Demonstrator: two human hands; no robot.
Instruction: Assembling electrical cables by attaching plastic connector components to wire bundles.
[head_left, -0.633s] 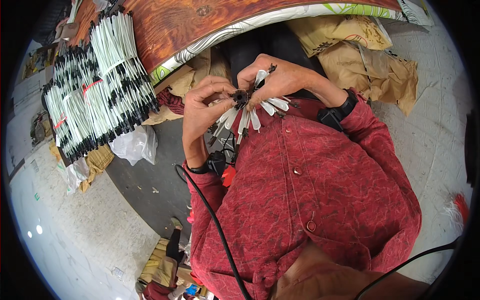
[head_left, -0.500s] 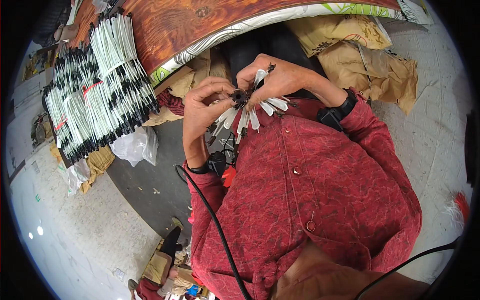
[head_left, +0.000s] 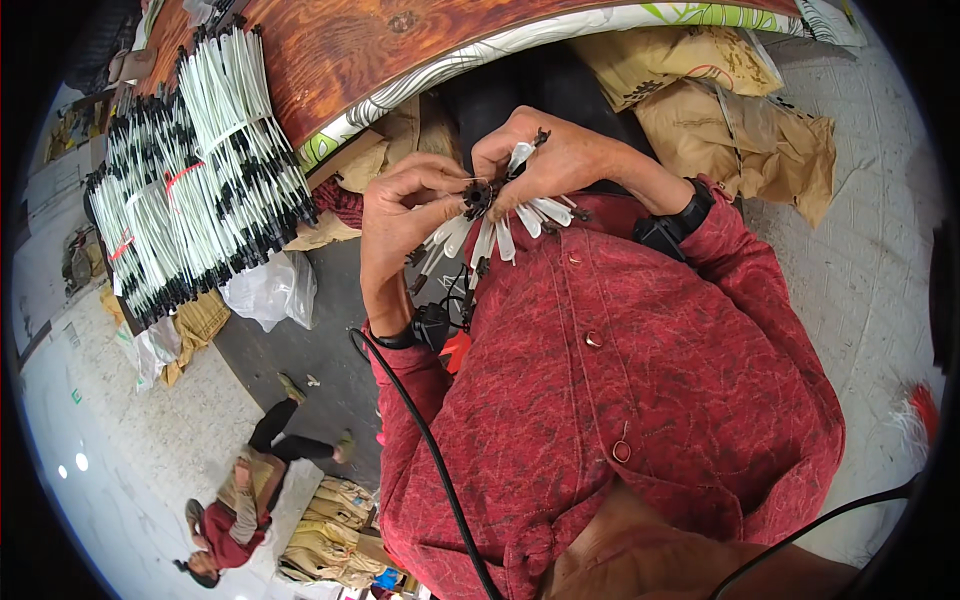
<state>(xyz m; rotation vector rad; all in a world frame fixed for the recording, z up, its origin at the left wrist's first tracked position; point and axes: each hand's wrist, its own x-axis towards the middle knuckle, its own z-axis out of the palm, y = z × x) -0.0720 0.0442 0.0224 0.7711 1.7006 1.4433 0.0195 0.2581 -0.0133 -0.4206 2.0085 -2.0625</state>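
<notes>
The person's two hands meet in front of the red patterned shirt (head_left: 640, 350), just off the near edge of the bench (head_left: 560, 18). Between them is a bunch of pale plastic strips (head_left: 505, 241) with dark tips, spread like a fan toward the shirt and gathered at a dark round hub (head_left: 478, 197). The right hand (head_left: 560, 152) holds the bunch in a tight pinch, its thumb pressed close beside the hub and one pale strip standing up past the knuckles. The left hand (head_left: 392, 225) comes in from the other side, fingers bent to a narrow gap with their tips at the hub; whether they grip the hub itself or only touch it, one cannot tell. A dark band with a small device sits on each wrist.

A white and green patterned cover (head_left: 445, 72) runs along the near edge of the bench. At its left end lies a thick pile of white stems (head_left: 205, 165) with black ends, tied in bundles, some with red bands. A clear plastic bag (head_left: 275, 290) is just below that pile. Under the right part of the near edge are crumpled brown paper sacks (head_left: 745, 145). Well apart, on the floor out past the left end, a co-worker (head_left: 228, 525) in a red top is in view, near a heap of tan sacks (head_left: 335, 535)
</notes>
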